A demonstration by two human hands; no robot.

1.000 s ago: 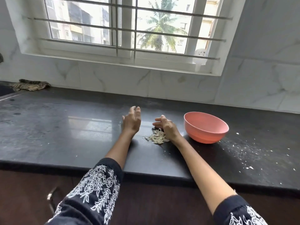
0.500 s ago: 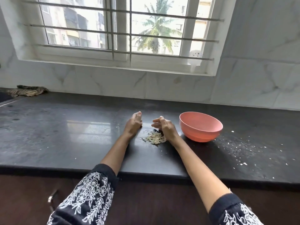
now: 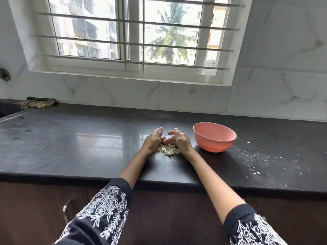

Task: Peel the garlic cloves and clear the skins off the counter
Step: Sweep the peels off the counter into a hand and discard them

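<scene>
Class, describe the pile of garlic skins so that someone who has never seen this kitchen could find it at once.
Start at the barred window and drop to the black counter below it. Left of the pink bowl, the garlic skins lie heaped between the two hands: the only gathered pale pile, unlike the scattered white flecks right of the bowl.

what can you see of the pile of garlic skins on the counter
The pile of garlic skins is a small, loose heap of pale cream, papery flakes lying on the dark counter. It sits between the left hand and the right hand, which cup it from either side. The pink bowl stands apart to its right.
</scene>
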